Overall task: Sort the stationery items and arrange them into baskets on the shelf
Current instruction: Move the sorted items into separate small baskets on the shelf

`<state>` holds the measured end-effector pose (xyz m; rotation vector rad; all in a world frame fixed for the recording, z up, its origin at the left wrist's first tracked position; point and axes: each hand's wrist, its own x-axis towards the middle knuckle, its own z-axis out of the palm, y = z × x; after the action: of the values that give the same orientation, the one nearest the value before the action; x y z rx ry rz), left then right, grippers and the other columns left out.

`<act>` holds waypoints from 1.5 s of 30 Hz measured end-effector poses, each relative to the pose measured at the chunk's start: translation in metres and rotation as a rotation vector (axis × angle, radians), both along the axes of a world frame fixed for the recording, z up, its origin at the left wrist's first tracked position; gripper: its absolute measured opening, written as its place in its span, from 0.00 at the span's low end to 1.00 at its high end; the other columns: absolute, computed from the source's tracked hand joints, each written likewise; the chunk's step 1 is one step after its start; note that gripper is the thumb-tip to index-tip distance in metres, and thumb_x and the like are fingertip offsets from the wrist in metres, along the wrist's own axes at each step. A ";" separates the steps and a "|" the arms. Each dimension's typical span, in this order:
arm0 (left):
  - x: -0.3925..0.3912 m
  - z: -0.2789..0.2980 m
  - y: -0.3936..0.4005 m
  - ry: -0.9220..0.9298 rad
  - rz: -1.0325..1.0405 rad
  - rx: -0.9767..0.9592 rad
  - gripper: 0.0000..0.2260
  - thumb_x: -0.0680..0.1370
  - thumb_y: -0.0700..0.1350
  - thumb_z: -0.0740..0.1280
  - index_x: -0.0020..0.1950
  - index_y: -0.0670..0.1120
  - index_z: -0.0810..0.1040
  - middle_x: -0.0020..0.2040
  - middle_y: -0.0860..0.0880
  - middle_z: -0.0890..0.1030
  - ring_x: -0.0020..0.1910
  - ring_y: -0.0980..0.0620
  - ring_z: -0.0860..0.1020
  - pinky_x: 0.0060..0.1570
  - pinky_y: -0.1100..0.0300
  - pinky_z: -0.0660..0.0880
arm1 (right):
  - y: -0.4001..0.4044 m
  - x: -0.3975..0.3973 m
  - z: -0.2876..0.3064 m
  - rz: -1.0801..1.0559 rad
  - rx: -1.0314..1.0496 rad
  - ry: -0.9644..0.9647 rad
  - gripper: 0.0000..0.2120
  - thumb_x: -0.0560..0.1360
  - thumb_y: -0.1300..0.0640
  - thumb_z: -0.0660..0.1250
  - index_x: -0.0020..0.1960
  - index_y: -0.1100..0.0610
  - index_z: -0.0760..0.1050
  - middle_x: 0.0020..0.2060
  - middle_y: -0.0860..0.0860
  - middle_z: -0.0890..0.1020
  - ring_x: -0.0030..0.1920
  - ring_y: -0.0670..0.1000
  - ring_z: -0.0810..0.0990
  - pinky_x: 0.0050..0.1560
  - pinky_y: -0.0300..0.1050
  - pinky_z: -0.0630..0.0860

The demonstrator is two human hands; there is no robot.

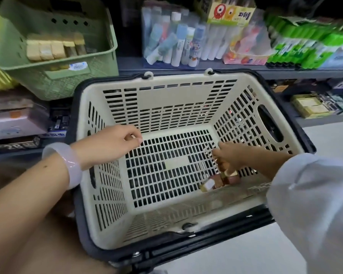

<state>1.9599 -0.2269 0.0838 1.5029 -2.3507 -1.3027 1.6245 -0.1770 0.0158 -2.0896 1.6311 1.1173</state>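
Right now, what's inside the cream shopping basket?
A few small brown and yellow packs lie in the cream shopping basket, at its near right corner. The right hand reaching in covers part of them.

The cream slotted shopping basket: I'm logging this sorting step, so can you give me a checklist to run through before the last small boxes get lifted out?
1. Right hand on the small brown-and-cream boxes: ok, reaching them; firm grip cannot tell.
2. Left hand free: ok, holds nothing.
3. Cream slotted shopping basket otherwise emptied: ok.
4. Green plastic basket within reach: ok, upper left.
5. Room in it beside the yellow packets: ok.
6. Same kind of item: cannot tell.
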 end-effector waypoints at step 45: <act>0.031 0.054 -0.006 1.139 0.697 0.711 0.15 0.79 0.56 0.57 0.55 0.49 0.77 0.47 0.47 0.83 0.41 0.51 0.81 0.34 0.55 0.79 | -0.070 0.221 0.138 0.052 -0.380 -1.140 0.44 0.62 0.51 0.78 0.70 0.55 0.57 0.61 0.50 0.65 0.65 0.49 0.65 0.68 0.44 0.63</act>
<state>1.9914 -0.2329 0.1376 0.9840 -0.6299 -2.0198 1.8455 -0.2466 0.1536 -2.2547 1.1945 -0.4462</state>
